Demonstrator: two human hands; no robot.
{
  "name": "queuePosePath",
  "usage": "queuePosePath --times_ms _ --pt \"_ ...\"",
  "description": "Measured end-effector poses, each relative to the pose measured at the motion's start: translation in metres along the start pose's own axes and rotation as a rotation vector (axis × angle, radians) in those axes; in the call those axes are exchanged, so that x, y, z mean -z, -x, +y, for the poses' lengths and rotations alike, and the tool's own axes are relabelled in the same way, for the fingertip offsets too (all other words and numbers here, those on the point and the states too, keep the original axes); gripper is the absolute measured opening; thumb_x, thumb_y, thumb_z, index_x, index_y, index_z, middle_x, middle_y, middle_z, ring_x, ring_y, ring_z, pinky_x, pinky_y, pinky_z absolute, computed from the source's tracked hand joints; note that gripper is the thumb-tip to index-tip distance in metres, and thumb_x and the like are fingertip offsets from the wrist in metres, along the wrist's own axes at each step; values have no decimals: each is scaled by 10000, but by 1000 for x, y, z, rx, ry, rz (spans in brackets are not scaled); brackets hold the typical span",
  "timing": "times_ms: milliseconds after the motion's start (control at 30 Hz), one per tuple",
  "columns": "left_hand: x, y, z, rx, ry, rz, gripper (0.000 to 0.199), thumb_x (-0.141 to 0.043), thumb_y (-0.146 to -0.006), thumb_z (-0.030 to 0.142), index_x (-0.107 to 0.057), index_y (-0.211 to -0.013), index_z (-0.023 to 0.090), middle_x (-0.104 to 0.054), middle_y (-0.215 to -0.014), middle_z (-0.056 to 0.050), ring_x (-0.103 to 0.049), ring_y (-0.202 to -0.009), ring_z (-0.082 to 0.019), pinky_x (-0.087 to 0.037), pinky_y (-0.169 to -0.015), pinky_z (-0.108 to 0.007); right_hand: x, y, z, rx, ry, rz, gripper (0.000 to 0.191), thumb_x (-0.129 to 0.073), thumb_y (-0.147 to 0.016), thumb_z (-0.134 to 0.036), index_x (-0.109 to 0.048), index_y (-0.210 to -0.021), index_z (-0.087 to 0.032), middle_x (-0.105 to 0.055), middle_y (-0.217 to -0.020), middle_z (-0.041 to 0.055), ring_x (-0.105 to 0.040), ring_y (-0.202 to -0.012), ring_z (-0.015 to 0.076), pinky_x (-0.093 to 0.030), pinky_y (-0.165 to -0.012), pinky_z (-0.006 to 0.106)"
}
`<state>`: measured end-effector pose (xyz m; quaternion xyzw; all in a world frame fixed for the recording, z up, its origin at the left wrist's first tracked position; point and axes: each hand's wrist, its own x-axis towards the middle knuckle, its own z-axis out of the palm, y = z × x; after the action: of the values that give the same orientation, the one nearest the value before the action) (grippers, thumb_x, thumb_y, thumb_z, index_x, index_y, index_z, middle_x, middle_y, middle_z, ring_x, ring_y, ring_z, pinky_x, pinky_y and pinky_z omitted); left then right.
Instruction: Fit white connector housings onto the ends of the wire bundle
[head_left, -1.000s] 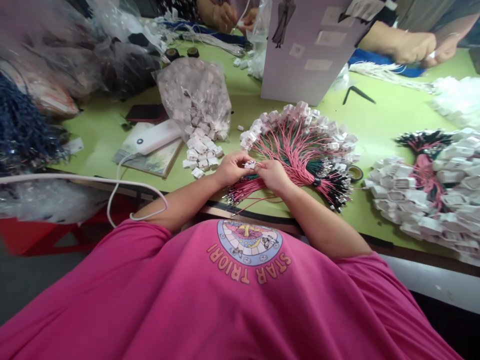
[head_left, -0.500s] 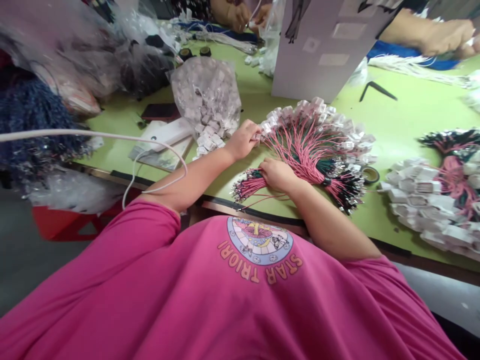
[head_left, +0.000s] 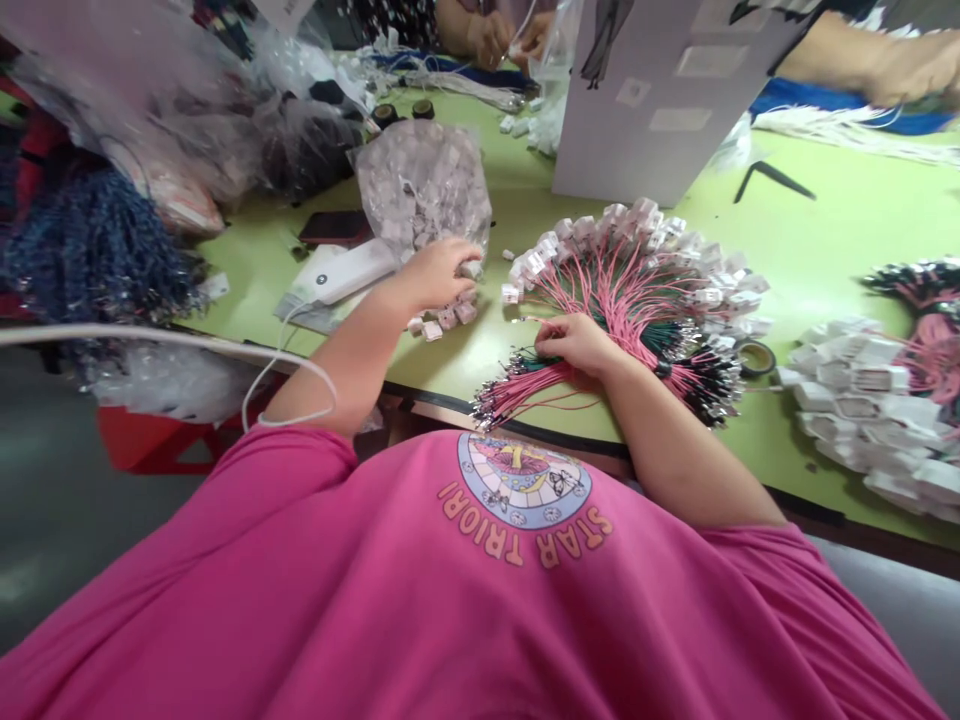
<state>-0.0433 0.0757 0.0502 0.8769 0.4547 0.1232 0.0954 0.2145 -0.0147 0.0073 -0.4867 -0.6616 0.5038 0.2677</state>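
Observation:
My left hand is over loose white plastic connector housings at the mouth of a clear plastic bag. Its fingers and thumb are apart, with a white housing close to the fingertips. My right hand pinches a thin pink wire whose metal-tipped end sticks out to the left. Beneath that hand lies a bundle of pink wires with bare metal terminals. Beyond it, more pink and green wires fan out, ending in white housings.
A grey box stands at the back. On the right lie a tape roll and another wire bundle with white housings. A white power bank and a phone are at left. A co-worker's hands show at the back.
My left hand has moved left from the fanned housings to the loose ones by the bag. My right hand has risen slightly, and a wire end now projects from its fingers.

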Motion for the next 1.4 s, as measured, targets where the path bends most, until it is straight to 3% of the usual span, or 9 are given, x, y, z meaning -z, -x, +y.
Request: queuePosePath --times_ms 100,233,333,433,533,600,733,933,1400 --pt "-2 29 2 -75 -186 -90 384 -698 -746 355 -658 -1088 185 -646 -1078 -91 -538 -1028 -276 -425 -909 -435 0 0 -4 -37 -99 54 32 -597 -637 -182 -615 -614 -170 -580 -572 -15 -497 -561 105 -391 -589 268" --pt "-21 43 12 -89 -182 -135 260 -681 -727 185 -686 -986 167 -642 -1042 -116 -516 -1080 -325 -380 -939 -503 -2 2 -6 -3 -86 86 104 -621 -681 -253 -668 -695 -160 -607 -620 -7 -490 -571 101 -389 -597 269" --pt "-19 42 19 -77 -68 -120 267 -582 -815 196 -666 -1064 153 -626 -1078 -137 -543 -1057 -297 -383 -951 -496 -4 6 -8 50 51 138 158 -591 -727 -281 -673 -703 -148 -607 -611 -5 -488 -572 101 -379 -590 263" --pt "-13 40 34 14 328 -58 332 -479 -887 241 -587 -1191 167 -625 -1074 -103 -594 -950 -198 -454 -886 -393 -4 11 -12 114 141 241 165 -568 -747 -273 -664 -724 -140 -603 -614 -3 -494 -586 105 -373 -590 259" --pt "-22 35 55 227 1059 -102 259 -500 -850 205 -578 -1091 154 -632 -910 -47 -611 -752 -116 -483 -701 -281 -4 13 -15 152 92 311 159 -580 -735 -266 -671 -763 -139 -598 -628 -8 -489 -594 104 -373 -592 254" --pt "-34 31 67 309 1398 -160 224 -597 -785 189 -565 -1004 153 -617 -843 -17 -608 -690 -91 -465 -633 -238 -4 14 -18 158 42 358 160 -584 -739 -281 -662 -739 -141 -575 -617 -15 -469 -586 99 -366 -585 250" --pt "-58 28 75 318 1673 -139 350 -758 -673 201 -534 -940 165 -622 -839 8 -643 -708 -95 -502 -686 -251 -8 15 -19 147 3 478 143 -584 -732 -271 -610 -660 -150 -476 -574 -39 -406 -578 88 -343 -580 243" --pt "-67 28 74 342 1695 -135 543 -850 -575 234 -564 -1031 165 -686 -948 -44 -688 -859 -151 -526 -827 -307 -16 14 -16 102 59 495 170 -556 -764 -307 -585 -672 -167 -467 -579 -34 -400 -588 99 -333 -589 248" --pt "-76 31 74 45 1036 152 283 -794 -612 253 -682 -856 161 -596 -843 -10 -559 -771 -114 -449 -721 -261 -21 9 -13 30 86 391 180 -550 -750 -319 -581 -672 -160 -497 -593 -25 -420 -598 106 -325 -605 255"
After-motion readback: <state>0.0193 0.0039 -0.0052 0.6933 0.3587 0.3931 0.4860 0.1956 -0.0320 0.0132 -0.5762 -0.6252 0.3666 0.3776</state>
